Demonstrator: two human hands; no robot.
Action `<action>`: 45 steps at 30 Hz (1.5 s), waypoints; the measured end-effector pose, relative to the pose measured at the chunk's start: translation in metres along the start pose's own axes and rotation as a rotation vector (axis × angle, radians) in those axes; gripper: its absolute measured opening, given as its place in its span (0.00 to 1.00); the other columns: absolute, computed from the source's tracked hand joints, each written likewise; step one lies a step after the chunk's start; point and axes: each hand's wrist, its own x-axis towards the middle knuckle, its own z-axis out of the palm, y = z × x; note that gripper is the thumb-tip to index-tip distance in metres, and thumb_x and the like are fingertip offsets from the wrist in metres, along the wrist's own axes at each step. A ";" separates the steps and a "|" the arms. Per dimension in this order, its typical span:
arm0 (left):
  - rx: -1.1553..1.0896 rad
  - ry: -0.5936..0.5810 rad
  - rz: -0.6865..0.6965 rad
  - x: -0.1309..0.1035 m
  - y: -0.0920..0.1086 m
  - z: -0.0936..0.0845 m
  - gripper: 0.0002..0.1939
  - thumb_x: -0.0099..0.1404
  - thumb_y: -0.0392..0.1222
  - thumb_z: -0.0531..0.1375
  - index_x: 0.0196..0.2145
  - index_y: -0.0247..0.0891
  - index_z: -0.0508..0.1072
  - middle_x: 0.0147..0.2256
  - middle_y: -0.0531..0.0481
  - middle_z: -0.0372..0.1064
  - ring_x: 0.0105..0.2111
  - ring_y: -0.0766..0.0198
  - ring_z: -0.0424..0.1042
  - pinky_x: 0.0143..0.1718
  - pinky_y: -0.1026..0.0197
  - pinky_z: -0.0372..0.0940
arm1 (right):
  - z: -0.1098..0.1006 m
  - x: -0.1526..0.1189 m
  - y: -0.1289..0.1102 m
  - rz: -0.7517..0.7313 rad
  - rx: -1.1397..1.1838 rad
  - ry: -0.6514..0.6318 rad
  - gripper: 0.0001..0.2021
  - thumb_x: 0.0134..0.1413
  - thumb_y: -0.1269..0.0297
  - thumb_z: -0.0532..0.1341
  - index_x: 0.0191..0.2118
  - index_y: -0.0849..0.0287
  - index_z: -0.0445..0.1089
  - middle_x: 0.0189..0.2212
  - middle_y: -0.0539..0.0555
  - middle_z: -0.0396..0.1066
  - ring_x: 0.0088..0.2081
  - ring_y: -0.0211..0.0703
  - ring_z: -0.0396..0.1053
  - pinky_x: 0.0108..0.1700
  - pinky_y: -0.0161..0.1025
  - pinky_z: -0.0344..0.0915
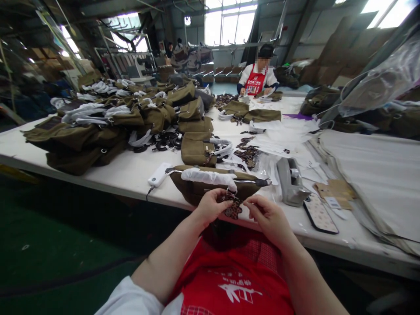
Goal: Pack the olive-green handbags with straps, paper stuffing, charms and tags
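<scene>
An olive-green handbag (pixel 187 189) with a zipped top and a white-wrapped handle (pixel 208 177) stands at the table's near edge in front of me. A brown leopard-patterned bag charm (pixel 233 210) hangs by a ring at the handle's base. My left hand (pixel 213 204) pinches the charm near its top. To the right of it, my right hand (pixel 264 212) has thumb and forefinger pressed together close to the charm; what lies between them is too small to make out.
Piled olive bags (pixel 88 135) cover the table's left side. Another bag (pixel 197 148) and a heap of leopard-patterned charms (pixel 247 155) lie beyond mine. A grey dispenser (pixel 290 183), a phone (pixel 320 214) and a white power bank (pixel 159 174) sit nearby. A co-worker (pixel 257 81) works across the table.
</scene>
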 end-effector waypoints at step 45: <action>-0.082 0.004 -0.125 -0.006 0.005 -0.006 0.18 0.52 0.45 0.65 0.37 0.30 0.77 0.17 0.55 0.66 0.13 0.73 0.59 0.16 0.68 0.50 | 0.034 0.003 0.012 0.028 0.077 0.104 0.13 0.58 0.55 0.58 0.35 0.59 0.74 0.29 0.54 0.74 0.29 0.43 0.71 0.29 0.36 0.68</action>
